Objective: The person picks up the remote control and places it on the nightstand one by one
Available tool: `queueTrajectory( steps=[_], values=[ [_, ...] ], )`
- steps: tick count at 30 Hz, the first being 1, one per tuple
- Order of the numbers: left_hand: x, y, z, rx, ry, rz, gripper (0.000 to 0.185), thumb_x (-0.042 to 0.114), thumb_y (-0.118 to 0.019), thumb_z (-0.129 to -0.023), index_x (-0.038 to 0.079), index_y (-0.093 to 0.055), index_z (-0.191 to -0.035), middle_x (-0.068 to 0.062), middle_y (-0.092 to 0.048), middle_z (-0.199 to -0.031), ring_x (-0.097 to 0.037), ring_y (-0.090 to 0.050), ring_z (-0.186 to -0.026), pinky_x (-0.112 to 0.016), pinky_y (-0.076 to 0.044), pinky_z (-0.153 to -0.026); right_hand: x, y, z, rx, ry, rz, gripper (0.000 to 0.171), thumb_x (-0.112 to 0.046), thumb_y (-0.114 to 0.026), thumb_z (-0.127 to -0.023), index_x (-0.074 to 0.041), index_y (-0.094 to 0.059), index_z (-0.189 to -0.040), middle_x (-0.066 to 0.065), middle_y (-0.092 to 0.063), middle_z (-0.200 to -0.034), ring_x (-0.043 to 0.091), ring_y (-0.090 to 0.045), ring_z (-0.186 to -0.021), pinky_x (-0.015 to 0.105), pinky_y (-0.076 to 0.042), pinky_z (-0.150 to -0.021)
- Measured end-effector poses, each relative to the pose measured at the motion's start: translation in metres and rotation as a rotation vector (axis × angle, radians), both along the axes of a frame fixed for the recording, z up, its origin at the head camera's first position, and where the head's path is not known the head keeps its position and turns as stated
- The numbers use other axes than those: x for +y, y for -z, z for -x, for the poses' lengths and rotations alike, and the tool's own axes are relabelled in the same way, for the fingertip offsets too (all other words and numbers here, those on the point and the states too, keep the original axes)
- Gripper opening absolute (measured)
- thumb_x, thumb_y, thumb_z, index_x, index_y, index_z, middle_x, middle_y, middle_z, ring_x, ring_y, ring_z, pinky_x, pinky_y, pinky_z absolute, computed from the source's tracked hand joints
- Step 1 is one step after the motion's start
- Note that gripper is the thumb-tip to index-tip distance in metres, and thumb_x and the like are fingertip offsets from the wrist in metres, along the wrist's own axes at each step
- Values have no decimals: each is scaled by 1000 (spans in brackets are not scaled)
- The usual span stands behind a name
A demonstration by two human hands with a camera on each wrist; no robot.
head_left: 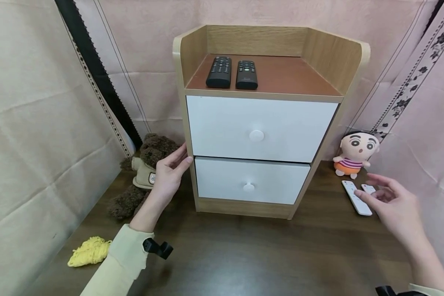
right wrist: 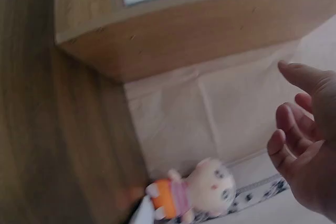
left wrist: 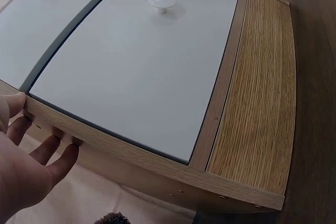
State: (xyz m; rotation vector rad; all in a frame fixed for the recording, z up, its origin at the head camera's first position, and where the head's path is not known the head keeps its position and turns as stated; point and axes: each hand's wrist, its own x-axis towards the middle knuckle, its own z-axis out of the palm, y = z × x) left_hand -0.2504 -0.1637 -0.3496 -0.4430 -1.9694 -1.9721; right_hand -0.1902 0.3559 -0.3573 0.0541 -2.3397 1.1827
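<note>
From the head view, a small wooden cabinet [head_left: 259, 123] with two white drawers stands toward the back middle of the dark surface [head_left: 244, 255]. The left hand [head_left: 168, 172] lies against the cabinet's left side edge at the height of the gap between the drawers, fingers straight, its grip released and holding nothing. The right hand [head_left: 394, 205] hovers over the right edge of the surface, fingers loosely spread, grip also released, just above two white remotes [head_left: 356, 197] lying there. A cartoon doll [head_left: 355, 154] sits just behind those remotes. Two black remotes [head_left: 232, 73] lie side by side on the cabinet's top, near its left front corner. A brown teddy bear [head_left: 144, 172] leans behind the left hand, and a yellow clump [head_left: 90, 250] lies near the surface's left front edge.

In the left wrist view, the fingertips [left wrist: 63, 140] touch the cabinet's wooden side rim beside the lower drawer [left wrist: 136, 72].

In the right wrist view, the open palm hangs in the air apart from the cabinet, with the doll [right wrist: 202, 190] below it.
</note>
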Motion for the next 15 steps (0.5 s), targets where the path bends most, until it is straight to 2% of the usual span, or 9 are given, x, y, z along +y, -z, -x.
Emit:
queueTrajectory(
  steps=[3,5,9,13,15],
  values=[
    [0,1,0,2,-1,3,51,0,-61,-103,2,-47,-152,-13,-51,-151,-20,-48,-140,-29,-44,-110,12,14,4,-51,2,-32,44,-16,-86,-87,-23,-67,-126,-35,-62,-97,-9,-60,-72,15,-44,-51],
    [0,1,0,2,0,0,51,1,-61,-103,2,-47,-152,-13,-51,-151,-20,-48,-140,-29,-44,-110,20,25,8,-77,16,-42,47,-18,-84,-88,-14,-65,-130,-36,-59,-97,-11,-59,-74,14,-45,-53],
    [0,1,0,1,1,-2,51,1,-61,-103,2,-47,-152,-13,-51,-151,-20,-48,-140,-30,-43,-110,34,46,14,-126,49,-58,63,-20,-82,-90,6,-53,-140,-37,-53,-95,-12,-57,-74,14,-47,-54],
    [1,1,0,1,-1,-8,51,1,-61,-103,2,-47,-152,-13,-52,-151,-20,-48,-140,-30,-43,-110,44,64,18,-157,82,-50,70,-23,-81,-91,9,-48,-145,-37,-49,-95,-14,-56,-72,15,-48,-54],
    [1,1,1,1,1,-7,51,2,-62,-103,2,-47,-152,-13,-52,-151,-20,-48,-140,-30,-43,-110,48,72,19,-170,98,-35,72,-24,-80,-92,8,-46,-147,-32,-51,-99,-14,-56,-71,16,-48,-53]
  ],
)
